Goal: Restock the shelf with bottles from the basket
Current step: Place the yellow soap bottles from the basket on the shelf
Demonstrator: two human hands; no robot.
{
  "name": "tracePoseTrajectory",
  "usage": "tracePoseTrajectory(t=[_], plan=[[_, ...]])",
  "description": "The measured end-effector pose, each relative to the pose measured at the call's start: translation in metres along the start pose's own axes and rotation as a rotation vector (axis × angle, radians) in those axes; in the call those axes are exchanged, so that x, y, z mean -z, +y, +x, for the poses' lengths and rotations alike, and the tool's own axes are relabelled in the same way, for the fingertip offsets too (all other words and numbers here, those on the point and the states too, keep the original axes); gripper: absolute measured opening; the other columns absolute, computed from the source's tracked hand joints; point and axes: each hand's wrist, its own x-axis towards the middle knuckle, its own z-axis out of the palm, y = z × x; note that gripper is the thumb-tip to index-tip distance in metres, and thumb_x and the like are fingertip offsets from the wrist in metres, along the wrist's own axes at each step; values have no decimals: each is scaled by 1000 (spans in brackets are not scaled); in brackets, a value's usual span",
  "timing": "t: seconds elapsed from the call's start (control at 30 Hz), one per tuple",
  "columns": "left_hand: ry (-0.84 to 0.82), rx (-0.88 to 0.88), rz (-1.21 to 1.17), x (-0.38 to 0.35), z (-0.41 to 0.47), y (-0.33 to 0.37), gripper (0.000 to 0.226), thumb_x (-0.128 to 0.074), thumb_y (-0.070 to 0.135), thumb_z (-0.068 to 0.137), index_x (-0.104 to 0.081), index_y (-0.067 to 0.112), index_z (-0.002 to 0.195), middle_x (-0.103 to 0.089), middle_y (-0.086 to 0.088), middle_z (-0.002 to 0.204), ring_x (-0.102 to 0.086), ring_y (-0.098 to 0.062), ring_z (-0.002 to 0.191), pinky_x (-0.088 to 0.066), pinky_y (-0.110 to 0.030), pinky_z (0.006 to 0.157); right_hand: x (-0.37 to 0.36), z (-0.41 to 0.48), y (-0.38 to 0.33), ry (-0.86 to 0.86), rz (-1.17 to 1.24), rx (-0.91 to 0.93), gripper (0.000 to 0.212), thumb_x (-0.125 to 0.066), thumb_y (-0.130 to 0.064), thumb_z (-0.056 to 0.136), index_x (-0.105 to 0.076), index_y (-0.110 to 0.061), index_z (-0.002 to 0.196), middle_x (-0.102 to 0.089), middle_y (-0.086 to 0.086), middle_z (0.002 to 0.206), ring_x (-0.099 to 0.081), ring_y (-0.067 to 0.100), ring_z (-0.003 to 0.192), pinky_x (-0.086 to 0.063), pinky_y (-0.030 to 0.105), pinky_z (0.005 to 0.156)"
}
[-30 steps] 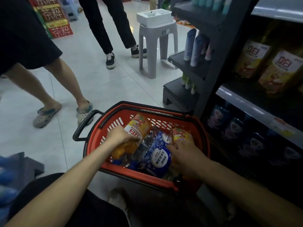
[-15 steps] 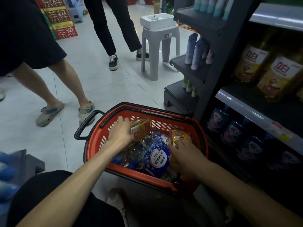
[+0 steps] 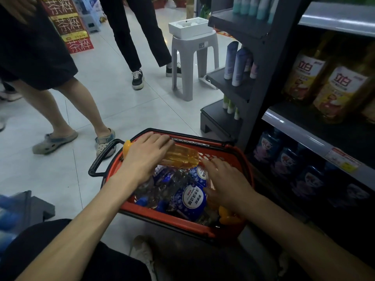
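Basket (image 3: 162,217) holds blue bottles (image 3: 191,197). The left grip (image 3: 146,159) wraps round a yellow bottle (image 3: 182,157) above it. The right grip (image 3: 225,183) is spread open.

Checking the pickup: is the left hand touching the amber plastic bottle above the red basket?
Touching. Head view: left hand grips the amber plastic bottle, no gap.

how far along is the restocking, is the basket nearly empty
Early, it seems. Done: some shelved bottles already fill the shelf. In hand: the left hand holds a yellow bottle sideways over the basket, right hand open beside it. Left: several blue bottles lie in the basket.
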Motion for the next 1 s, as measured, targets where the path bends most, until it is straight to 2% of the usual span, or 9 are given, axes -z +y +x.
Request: tracePoseTrajectory(t=[0.07, 0.2, 0.37, 0.53, 0.67, 0.73, 0.8, 0.9, 1.0], plan=[[87, -75, -24, 13, 4, 4, 94, -91, 9, 56, -58, 14, 143, -60, -9, 139, -58, -30, 127, -45, -45, 111, 3, 3, -2, 83, 37, 5, 94, -70, -48, 91, -12, -24, 161, -35, 5, 156, -38, 26, 141, -42, 41, 112], [225, -213, -63, 35, 13, 21, 87, -90, 10, 62, -58, 14, 143, -60, -11, 139, -55, -33, 131, -39, -49, 116, 7, 9, 0, 203, 91, -40, 101, -79, -50, 81, -19, -22, 158, -40, 6, 149, -43, 26, 133, -44, 41, 105], [327, -318, -48, 43, 34, 45, 85, -90, 11, 71, -54, 18, 148, -58, -9, 145, -48, -32, 140, -30, -49, 121, 10, 2, 9, 378, 339, -185, 73, -88, -37, 74, -48, -27, 134, -58, -1, 124, -59, 20, 111, -55, 39, 88], [348, -242, -127, 36, 49, 66, 94, -88, 14, 76, -41, 25, 157, -38, -10, 164, -31, -33, 153, -20, -51, 126, 19, -10, 30, 339, 663, -357, 71, -93, -31, 69, -56, -33, 129, -65, -8, 117, -63, 14, 108, -57, 37, 87], [598, -211, -390, 37, 54, 87, 57, -69, 22, 97, -49, 18, 150, -46, -17, 157, -43, -33, 146, -34, -49, 121, 29, -24, 44, 300, 896, -464, 74, -94, -20, 67, -57, -23, 131, -65, -7, 116, -63, 13, 107, -50, 23, 75], [640, -68, -578, 39, 53, 96, 54, -69, 26, 97, -52, 16, 148, -51, -15, 151, -50, -31, 138, -43, -45, 113, 35, -30, 49, 307, 1036, -491, 74, -92, -14, 68, -57, -18, 133, -67, -3, 119, -65, 16, 109, -51, 22, 73], [560, 143, -808, 39, 53, 108, 66, -73, 33, 93, -46, 21, 151, -52, -7, 146, -53, -21, 131, -49, -36, 103, 42, -36, 53, 306, 1159, -502, 73, -89, -10, 70, -56, -17, 134, -67, -2, 122, -65, 17, 112, -51, 24, 73], [258, 369, -1239, 40, 58, 126, 81, -79, 47, 82, -41, 30, 151, -54, 9, 138, -56, 0, 119, -51, -20, 94, 54, -49, 58, 306, 1289, -482, 59, -85, -7, 75, -59, -20, 126, -70, -6, 113, -67, 6, 98, -52, 23, 72], [-92, 432, -1698, 39, 66, 138, 77, -80, 58, 75, -53, 30, 142, -66, 11, 130, -65, -6, 115, -58, -37, 99, 62, -61, 68, 291, 1353, -422, 47, -82, -3, 78, -66, -25, 116, -76, -9, 105, -72, 0, 89, -57, 22, 72]])
